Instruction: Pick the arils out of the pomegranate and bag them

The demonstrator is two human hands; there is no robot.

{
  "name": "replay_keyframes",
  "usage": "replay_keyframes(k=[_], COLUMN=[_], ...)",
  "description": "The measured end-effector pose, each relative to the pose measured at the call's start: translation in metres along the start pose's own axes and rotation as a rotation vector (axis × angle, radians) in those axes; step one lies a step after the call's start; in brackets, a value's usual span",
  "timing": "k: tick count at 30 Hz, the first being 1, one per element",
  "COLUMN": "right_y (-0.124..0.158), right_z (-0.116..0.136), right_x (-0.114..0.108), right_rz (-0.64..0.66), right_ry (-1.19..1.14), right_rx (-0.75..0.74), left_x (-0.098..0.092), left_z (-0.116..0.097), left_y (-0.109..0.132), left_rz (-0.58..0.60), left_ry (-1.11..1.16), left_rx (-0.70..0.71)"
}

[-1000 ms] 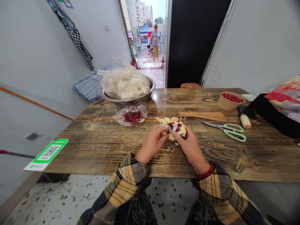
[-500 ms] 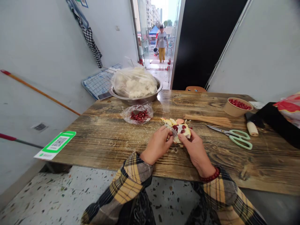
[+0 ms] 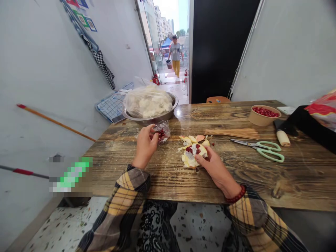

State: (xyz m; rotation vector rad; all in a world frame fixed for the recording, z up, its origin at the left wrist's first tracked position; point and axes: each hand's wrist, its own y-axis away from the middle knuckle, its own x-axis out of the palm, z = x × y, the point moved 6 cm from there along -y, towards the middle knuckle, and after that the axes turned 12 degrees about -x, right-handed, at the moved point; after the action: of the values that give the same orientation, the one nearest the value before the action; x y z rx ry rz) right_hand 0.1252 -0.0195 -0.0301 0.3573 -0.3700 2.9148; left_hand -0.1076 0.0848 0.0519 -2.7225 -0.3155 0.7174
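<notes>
My right hand (image 3: 216, 168) grips a broken piece of pomegranate (image 3: 201, 150), with pale rind and dark red seeds showing. Beneath and behind it lie yellowish peel scraps (image 3: 193, 139) on the wooden table. Over at the left, my left hand (image 3: 145, 145) is at the near left side of a clear plastic bag (image 3: 165, 127) that holds loose pomegranate seeds (image 3: 162, 134). Its fingers are curled, and whatever is between them is hidden. The hand covers part of the bag.
Behind the bag stands a metal bowl (image 3: 147, 121) with a plastic-wrapped white mass (image 3: 149, 103). Wooden skewers (image 3: 232, 133), green-handled scissors (image 3: 267, 147), a paper bowl (image 3: 259, 119) of red seeds and a pale-handled tool (image 3: 283, 138) lie right. Through the doorway, a person (image 3: 175, 56) carries a bucket.
My left hand has left the pomegranate and moved left to the seed bag. My right hand still holds the piece, shifted slightly left. The person outside has taken a step.
</notes>
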Motion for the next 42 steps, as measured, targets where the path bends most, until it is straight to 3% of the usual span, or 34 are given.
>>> replay_keyframes(k=[2, 6, 10, 14, 18, 27, 31, 35, 38, 42], right_y=[0.000, -0.001, -0.003, -0.005, -0.005, -0.003, -0.004, -0.003, -0.002, -0.001], right_z=[0.002, 0.003, 0.003, 0.003, 0.001, 0.001, 0.001, 0.002, 0.002, 0.003], right_x=[-0.001, -0.002, -0.004, -0.009, -0.016, -0.020, -0.015, -0.013, -0.012, -0.009], right_rz=[-0.012, -0.018, -0.030, -0.071, -0.125, -0.058, -0.035, -0.040, -0.051, -0.040], right_ry=[-0.015, -0.065, -0.138, -0.160, -0.175, -0.066, -0.104, -0.106, -0.101, -0.105], right_rx=[-0.011, -0.007, -0.003, 0.009, 0.053, 0.016, 0.001, -0.026, -0.031, -0.053], left_x=[0.018, 0.068, 0.095, 0.100, 0.098, 0.100, 0.092, 0.075, 0.071, 0.073], left_z=[-0.012, -0.029, -0.025, -0.022, -0.025, -0.022, -0.022, -0.037, -0.051, -0.055], left_y=[0.014, 0.051, 0.078, 0.094, 0.103, 0.111, 0.103, 0.099, 0.107, 0.113], left_rz=[0.123, 0.459, 0.599, 0.709, 0.727, 0.730, 0.533, 0.285, 0.236, 0.226], left_ry=[0.097, 0.391, 0.660, 0.766, 0.812, 0.839, 0.692, 0.333, 0.099, -0.052], left_rx=[-0.036, -0.240, -0.470, -0.576, -0.599, -0.614, -0.458, -0.018, 0.284, 0.419])
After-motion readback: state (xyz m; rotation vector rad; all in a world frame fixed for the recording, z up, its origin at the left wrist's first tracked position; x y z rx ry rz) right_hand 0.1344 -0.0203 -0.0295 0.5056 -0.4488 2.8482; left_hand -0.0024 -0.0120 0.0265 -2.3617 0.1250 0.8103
